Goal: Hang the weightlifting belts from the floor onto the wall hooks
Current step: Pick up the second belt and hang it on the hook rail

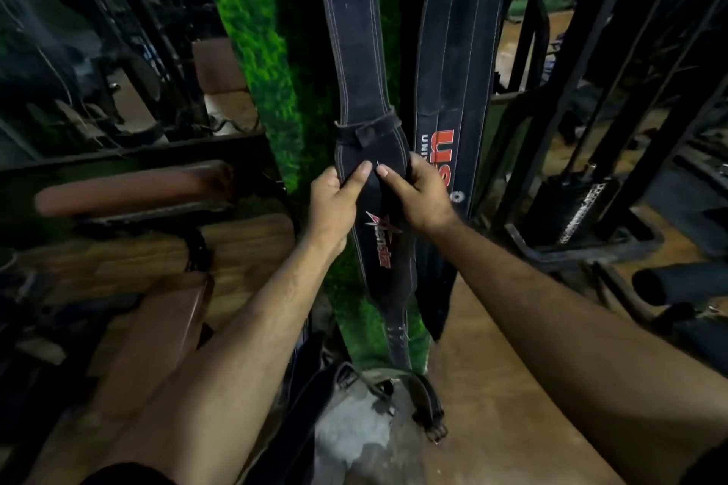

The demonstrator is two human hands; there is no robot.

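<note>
two dark belts hang side by side against the green wall strip (272,63): the black belt (354,63) with a red-and-white logo, and the second belt (449,71) lettered in red, just to its right. a third belt (413,394) lies curled on the floor (492,386), which is wood-toned with a grey patch. dark gym frames stand on both sides. the left hand (335,201) and right hand (421,197) both pinch the black belt at mid-height, thumbs on its face.

Both arms extend forward; left hand (335,201) and right hand (417,197) pinch the hanging belt (366,98), thumbs on front.
</note>
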